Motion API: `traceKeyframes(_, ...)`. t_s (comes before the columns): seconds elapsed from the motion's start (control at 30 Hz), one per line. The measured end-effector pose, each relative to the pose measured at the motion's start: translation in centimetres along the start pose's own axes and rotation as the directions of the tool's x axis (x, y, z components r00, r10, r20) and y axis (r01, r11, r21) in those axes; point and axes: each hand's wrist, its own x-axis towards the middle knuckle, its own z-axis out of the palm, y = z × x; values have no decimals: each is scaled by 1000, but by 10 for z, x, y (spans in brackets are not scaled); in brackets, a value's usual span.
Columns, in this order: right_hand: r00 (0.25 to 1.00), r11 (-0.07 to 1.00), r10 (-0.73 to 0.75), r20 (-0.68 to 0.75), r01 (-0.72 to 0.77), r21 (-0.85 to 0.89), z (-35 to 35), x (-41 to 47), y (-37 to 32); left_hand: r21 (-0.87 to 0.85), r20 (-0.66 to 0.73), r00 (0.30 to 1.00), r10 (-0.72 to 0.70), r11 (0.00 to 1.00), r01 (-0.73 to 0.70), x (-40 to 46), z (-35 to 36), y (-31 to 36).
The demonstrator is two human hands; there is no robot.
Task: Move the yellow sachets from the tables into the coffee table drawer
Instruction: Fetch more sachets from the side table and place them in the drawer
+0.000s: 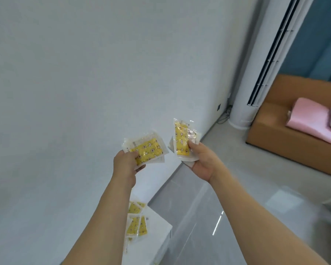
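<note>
Below, table (157, 243) with yellow sachets (136, 225)

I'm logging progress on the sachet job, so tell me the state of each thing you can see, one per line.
Left hand: raised, gripping a bunch of yellow sachets.
Right hand: raised, gripping another bunch of sachets.
Sachets on the white table: lying loose, overlapping, not yet collected.
Pink cloth: lying on the orange sofa.
Drawer: not in view.

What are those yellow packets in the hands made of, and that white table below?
Sachets in the left hand and right hand: seemingly clear glossy plastic film around yellow printed contents; it glints and crinkles. The table: smooth white, perhaps laminate; unclear.
</note>
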Motion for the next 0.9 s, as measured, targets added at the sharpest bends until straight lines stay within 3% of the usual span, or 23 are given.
traceKeyframes(0.1, 993, 996, -82, -83, 83, 13, -39, -45, -44, 43, 66, 996, 62, 997, -65, -50, 60, 9)
traceKeyframes(0.23, 976, 992, -122, -179, 121, -15, -81, -88, -81, 59, 52, 993, 109, 992, -112, -92, 109, 13)
traceKeyframes(0.4, 963, 986, -166, -212, 161, -41, -171, -145, -127, 44, 70, 988, 137, 989, -141, -163, 186, -17)
traceKeyframes(0.9, 874, 982, -184, -450, 181, -51, -355, -267, -208, 58, 166, 985, -37, 998, 28, -295, 363, -113)
